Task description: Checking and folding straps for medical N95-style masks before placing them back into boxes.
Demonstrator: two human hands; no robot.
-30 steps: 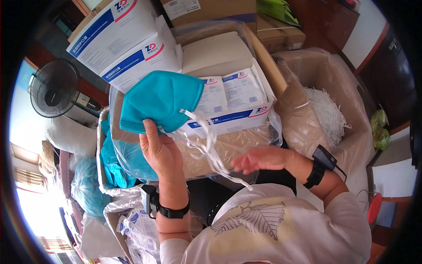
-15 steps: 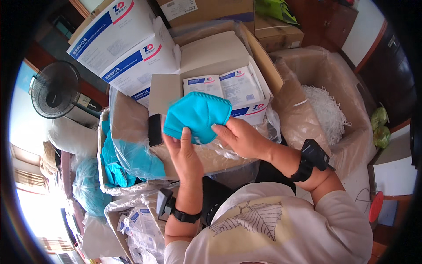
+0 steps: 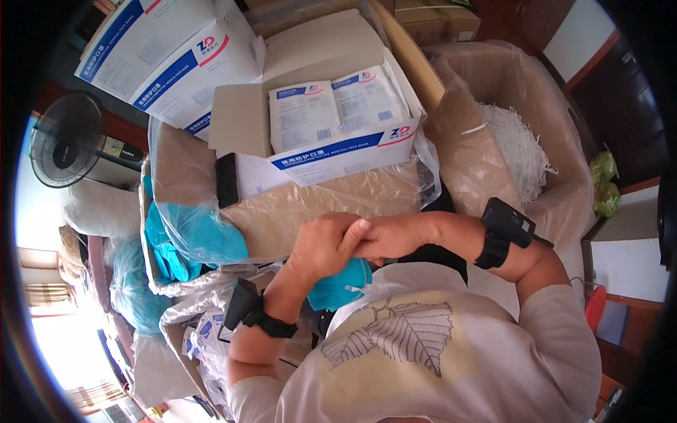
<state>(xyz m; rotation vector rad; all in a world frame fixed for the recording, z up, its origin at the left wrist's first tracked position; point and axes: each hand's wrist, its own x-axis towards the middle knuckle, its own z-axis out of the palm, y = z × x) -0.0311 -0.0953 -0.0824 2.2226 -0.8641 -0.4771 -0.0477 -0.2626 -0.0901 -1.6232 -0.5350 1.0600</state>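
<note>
My hands meet low in front of my chest, above a teal fold-flat face mask point(image 3: 331, 292) with a white strap end showing. My left hand point(image 3: 321, 247) is closed, back of the hand up, with its thumb against the right hand. Bent at the wrist, my right hand point(image 3: 388, 236) points its curled fingers down at the mask's upper right edge. Their exact grip is partly hidden under the hands. Beyond them, an open white box point(image 3: 345, 161) with a blue stripe holds flat white packs point(image 3: 303, 120). A black phone-like slab point(image 3: 227, 180) leans at the box's left corner.
More white boxes point(image 3: 204, 77) are stacked at the far left, near a black fan point(image 3: 67, 141). Teal masks point(image 3: 169, 243) fill a plastic-lined carton at left; packs point(image 3: 208, 335) lie in another below. White paper shreds point(image 3: 515, 148) sit in a lined carton at right.
Both hands have come down toward my body, bringing the mask from in front of the white box to below the hands. They have closed together, and the view has shifted.
</note>
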